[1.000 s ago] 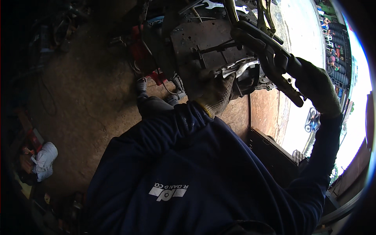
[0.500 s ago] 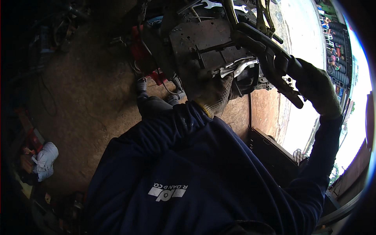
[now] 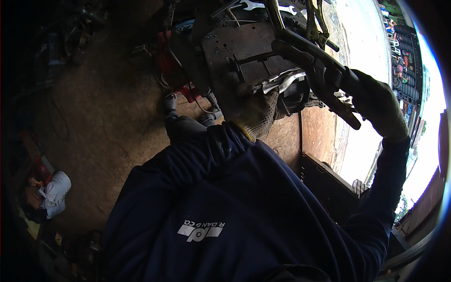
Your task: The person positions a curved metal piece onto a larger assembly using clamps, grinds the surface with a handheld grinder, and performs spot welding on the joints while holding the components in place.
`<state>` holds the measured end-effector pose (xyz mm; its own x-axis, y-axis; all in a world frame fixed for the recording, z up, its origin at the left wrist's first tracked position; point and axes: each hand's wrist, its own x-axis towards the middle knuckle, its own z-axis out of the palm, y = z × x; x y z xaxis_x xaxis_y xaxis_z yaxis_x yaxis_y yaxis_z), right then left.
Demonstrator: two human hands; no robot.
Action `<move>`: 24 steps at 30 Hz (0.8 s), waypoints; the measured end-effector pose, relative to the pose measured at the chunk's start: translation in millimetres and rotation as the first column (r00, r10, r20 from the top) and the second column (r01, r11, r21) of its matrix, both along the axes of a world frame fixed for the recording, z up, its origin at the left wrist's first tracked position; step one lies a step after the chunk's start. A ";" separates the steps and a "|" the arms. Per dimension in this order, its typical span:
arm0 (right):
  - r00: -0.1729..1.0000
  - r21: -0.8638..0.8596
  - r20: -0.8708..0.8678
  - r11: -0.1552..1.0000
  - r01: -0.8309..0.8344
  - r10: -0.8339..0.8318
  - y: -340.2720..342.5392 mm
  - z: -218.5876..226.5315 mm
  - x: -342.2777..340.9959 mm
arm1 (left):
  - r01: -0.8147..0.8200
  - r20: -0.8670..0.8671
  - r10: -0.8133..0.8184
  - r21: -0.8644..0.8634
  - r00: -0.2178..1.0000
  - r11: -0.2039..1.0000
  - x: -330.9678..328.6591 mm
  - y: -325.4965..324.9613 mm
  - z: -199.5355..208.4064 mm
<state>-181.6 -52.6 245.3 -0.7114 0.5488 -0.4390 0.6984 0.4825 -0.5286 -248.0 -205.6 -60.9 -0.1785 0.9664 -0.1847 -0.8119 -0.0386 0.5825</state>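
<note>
My right hand (image 3: pixel 378 101), in a dark work glove, closes around one end of a long dark tool (image 3: pixel 312 63). The tool has two arms that slant across the right side of a metal work surface, and I cannot make out its kind. My left hand (image 3: pixel 260 115), in a dotted glove with a yellow cuff edge, lies low in front of that surface. It is next to a silver lever-like tool (image 3: pixel 284 82), and shadow hides its fingers. A thin dark metal frame (image 3: pixel 256 58) rests on the dark metal plate (image 3: pixel 225 49) just beyond.
A silver wrench (image 3: pixel 253 5) and brass-coloured clamps (image 3: pixel 314 28) are at the far side of the plate. Under the bench stands a red metal object (image 3: pixel 188 91). A dark cabinet (image 3: pixel 329 188) is at my right, and a white sack (image 3: pixel 56 192) lies on the floor at left.
My right hand and the long dark tool have shifted slightly left. The left hand stays almost where it was.
</note>
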 end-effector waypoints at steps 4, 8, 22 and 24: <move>0.999 -0.060 0.034 0.998 0.005 -0.003 -0.6 4.5 -8.7 | 0.016 -0.094 -0.016 -0.005 0.995 1.000 -4.2 0.0 1.7; 0.990 -0.100 -0.111 0.990 -0.101 0.090 5.2 -2.5 0.6 | 0.093 -0.186 -0.094 -0.013 0.978 0.996 -10.4 -2.6 5.4; 0.994 -0.167 -0.009 0.980 0.106 -0.109 1.3 -4.7 -5.0 | 0.182 -0.543 -0.301 -0.263 0.784 0.948 -25.3 2.4 36.7; 0.997 -0.141 -0.007 0.987 0.073 -0.075 2.5 -6.8 -6.2 | 0.121 -0.466 -0.252 -0.293 0.848 0.948 -22.1 3.0 39.4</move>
<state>-187.7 -50.1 238.4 -0.6768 0.5336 -0.5073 0.7227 0.3502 -0.5959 -270.1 -202.6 -21.5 -0.1294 0.9262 -0.3540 -0.3928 0.2800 0.8760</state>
